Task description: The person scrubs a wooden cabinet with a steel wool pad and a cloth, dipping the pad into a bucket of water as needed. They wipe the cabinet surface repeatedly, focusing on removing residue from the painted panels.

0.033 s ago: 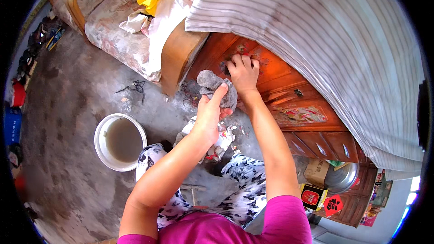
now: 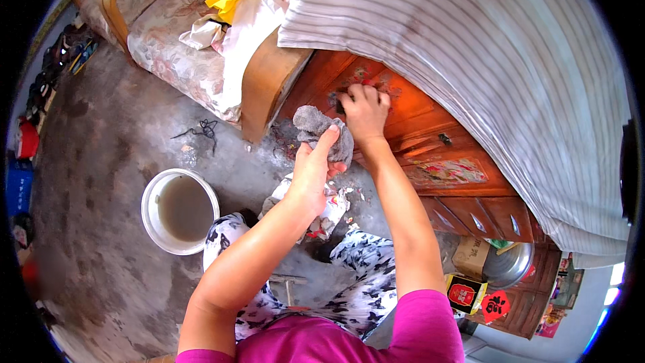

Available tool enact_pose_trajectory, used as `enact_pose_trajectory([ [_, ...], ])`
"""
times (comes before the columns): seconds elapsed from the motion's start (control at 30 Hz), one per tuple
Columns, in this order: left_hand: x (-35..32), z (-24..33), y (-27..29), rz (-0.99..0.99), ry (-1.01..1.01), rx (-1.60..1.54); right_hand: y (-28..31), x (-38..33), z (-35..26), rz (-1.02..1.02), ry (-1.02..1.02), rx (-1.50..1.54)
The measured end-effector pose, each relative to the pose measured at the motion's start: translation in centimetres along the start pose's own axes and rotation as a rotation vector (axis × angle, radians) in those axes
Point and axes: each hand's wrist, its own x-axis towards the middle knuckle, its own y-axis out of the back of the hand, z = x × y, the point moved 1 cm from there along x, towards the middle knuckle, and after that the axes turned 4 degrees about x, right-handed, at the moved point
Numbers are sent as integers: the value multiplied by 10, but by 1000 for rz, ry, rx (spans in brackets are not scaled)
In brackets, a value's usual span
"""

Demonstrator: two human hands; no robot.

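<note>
My left hand [image 2: 316, 168] is closed round a bunched grey cloth [image 2: 314, 121], its thumb lying on top, just left of the cabinet. On the orange-brown wooden cabinet [image 2: 410, 111] rests my right hand [image 2: 366, 111], its fingers curled against the front panel. Something small and dark shows by the right thumb, but what it is I cannot make out. Around those fingers the panel has patches of worn, peeling picture. A second panel [image 2: 447, 171] further right carries a tattered colourful picture.
A white bucket [image 2: 149, 218] of murky water stands on the floor at left. Crumpled paper scraps [image 2: 329, 218] lie between my legs. A flowered sofa [image 2: 168, 60] with a wooden arm adjoins the cabinet. Striped cloth [image 2: 437, 27] drapes over the cabinet top. Black string [image 2: 205, 131] lies near the sofa.
My right hand has shifted very slightly down and to the right on the panel. The left hand keeps the cloth in the same place.
</note>
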Motion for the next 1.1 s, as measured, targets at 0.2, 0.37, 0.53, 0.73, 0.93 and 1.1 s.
enact_pose_trajectory([
  [0.2, 1, 8, 7, -3, -20, 16, 56, 41, 18, 465, -229, -117],
  [0.37, -1, 3, -1, -24, -2, 0, -10, 5, -1, 61, -24, -102],
  [0.53, 0, 1, 2, 22, 4, 5, 31, 5, 9, 294, -306, -92],
  [0.73, 2, 6, -1, 16, -16, -12, 11, 22, -6, 260, -236, -67],
  [0.93, 1, 5, 7, -6, -20, 3, 21, 14, 2, 269, -260, -77],
  [1.1, 3, 20, 9, 53, -98, -67, 27, 36, 24, 424, -60, -164],
])
